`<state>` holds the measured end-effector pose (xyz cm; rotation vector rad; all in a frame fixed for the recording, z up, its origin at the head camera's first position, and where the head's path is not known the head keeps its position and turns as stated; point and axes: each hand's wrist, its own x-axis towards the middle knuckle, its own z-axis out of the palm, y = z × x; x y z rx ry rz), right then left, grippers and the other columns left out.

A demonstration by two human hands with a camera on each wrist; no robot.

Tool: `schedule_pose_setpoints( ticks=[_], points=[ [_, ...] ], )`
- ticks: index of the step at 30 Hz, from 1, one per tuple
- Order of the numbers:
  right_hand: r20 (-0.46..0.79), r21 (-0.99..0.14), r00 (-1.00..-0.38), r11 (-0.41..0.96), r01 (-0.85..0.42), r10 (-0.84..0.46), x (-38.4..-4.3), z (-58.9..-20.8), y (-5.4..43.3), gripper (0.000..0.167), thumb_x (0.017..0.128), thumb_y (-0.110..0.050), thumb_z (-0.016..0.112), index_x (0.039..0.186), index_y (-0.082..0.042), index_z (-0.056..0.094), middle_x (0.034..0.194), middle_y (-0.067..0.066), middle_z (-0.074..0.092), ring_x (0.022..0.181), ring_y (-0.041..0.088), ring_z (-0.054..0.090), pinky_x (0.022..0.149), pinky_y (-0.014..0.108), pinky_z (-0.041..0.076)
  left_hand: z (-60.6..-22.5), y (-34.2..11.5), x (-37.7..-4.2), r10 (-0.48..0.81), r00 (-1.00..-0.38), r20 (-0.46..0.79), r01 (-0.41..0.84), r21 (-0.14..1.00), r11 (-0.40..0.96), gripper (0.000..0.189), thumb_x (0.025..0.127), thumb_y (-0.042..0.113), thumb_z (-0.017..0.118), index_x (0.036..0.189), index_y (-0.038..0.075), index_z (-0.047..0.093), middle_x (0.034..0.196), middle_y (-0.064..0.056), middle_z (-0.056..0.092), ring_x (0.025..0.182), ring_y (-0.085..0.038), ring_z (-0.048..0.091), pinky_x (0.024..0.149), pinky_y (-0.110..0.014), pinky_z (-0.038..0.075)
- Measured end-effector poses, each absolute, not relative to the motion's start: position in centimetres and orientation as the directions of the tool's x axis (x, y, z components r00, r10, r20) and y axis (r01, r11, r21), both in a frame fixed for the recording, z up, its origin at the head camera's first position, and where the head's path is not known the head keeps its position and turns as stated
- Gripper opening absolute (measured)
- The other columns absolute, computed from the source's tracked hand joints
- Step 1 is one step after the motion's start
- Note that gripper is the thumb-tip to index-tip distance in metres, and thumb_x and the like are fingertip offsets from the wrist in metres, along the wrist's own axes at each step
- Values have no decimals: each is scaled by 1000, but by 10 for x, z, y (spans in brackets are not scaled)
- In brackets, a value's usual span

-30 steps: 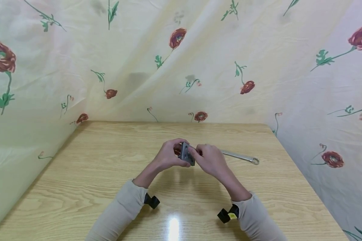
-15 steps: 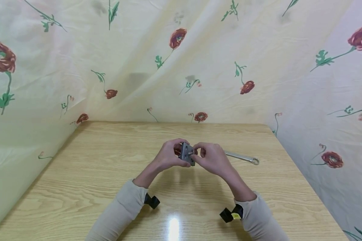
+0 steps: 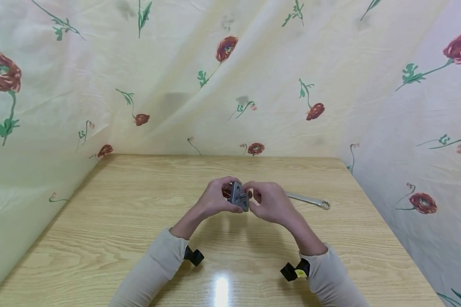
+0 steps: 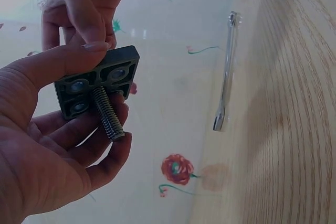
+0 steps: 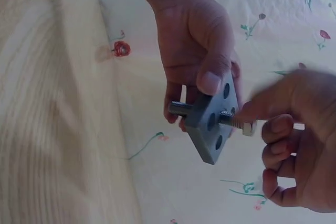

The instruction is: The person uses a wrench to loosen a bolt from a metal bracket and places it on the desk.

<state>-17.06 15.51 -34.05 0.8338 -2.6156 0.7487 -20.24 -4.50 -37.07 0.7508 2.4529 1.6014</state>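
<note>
My left hand grips a small square grey plate by its edges above the table. The plate has round holes near its corners, and a bolt passes through its middle. The threaded end sticks out on the palm side, beside the left fingertips. My right hand is at the bolt's head on the other side, thumb and index finger apart around it. In the right wrist view a blurred digit overlaps the bolt's shank, while the other fingers are curled; whether it touches is unclear.
A combination wrench lies on the wooden table to the right, partly hidden behind my right hand. Floral cloth stands around the table's back and sides.
My right thumb and index finger have moved from the plate's face to the bolt and then apart, uncovering its head. My left hand and the plate have stayed nearly still.
</note>
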Motion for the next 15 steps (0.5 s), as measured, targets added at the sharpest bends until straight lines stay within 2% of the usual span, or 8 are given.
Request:
schedule_pose_setpoints(
  ticks=[2, 4, 6, 8, 11, 13, 15],
  points=[
    [375, -433, -832, 717, -547, -408, -170, -340, 155, 35, 80, -15, 76, 113, -9, 68, 62, 0, 54, 53, 6, 39, 52, 21, 32, -371, -45, -203, 461, -872, 166, 339, 884, 323, 62, 68, 8, 89, 124, 9, 63, 103, -13, 70, 85, -16, 65, 81, -31, 57],
    [330, -466, -882, 754, -463, -337, -171, -340, 155, 38, 85, -31, 75, 114, -9, 66, 66, 3, 57, 53, 9, 43, 51, 23, 34, -371, -45, -202, 461, -871, 170, 344, 881, 325, 62, 68, 9, 89, 124, 8, 63, 104, -14, 70, 85, -16, 65, 81, -31, 57],
    [292, -476, -919, 794, -378, -263, -171, -341, 153, 39, 91, -46, 68, 104, -8, 68, 67, 4, 59, 53, 11, 45, 51, 24, 35, -371, -45, -202, 460, -872, 169, 344, 880, 329, 61, 69, 9, 89, 124, 8, 63, 104, -13, 70, 85, -16, 65, 82, -31, 57],
    [257, -464, -945, 831, -305, -203, -172, -344, 151, 50, 96, -56, 57, 84, -9, 68, 63, 3, 57, 51, 13, 45, 49, 25, 33, -371, -45, -202, 462, -871, 166, 340, 882, 325, 61, 68, 9, 89, 123, 9, 63, 104, -13, 70, 85, -16, 65, 82, -31, 57],
    [215, -447, -962, 859, -249, -167, -174, -348, 149, 63, 101, -59, 44, 60, -13, 58, 55, -1, 49, 48, 14, 43, 46, 26, 29, -371, -46, -202, 462, -872, 163, 334, 887, 317, 61, 68, 8, 89, 123, 10, 64, 103, -12, 70, 85, -15, 65, 81, -30, 57],
    [194, -455, -966, 857, -244, -172, -174, -351, 147, 65, 102, -57, 42, 53, -15, 51, 51, -2, 42, 47, 14, 40, 45, 26, 27, -371, -46, -202, 463, -870, 167, 337, 888, 312, 60, 68, 9, 89, 123, 10, 64, 103, -12, 70, 84, -15, 65, 81, -29, 56],
    [194, -460, -961, 847, -267, -198, -175, -353, 146, 62, 102, -53, 45, 52, -17, 48, 50, -5, 38, 48, 13, 39, 48, 26, 28, -371, -46, -202, 465, -869, 171, 341, 887, 311, 60, 68, 9, 89, 122, 9, 64, 103, -12, 70, 84, -15, 65, 80, -29, 56]
  ],
)
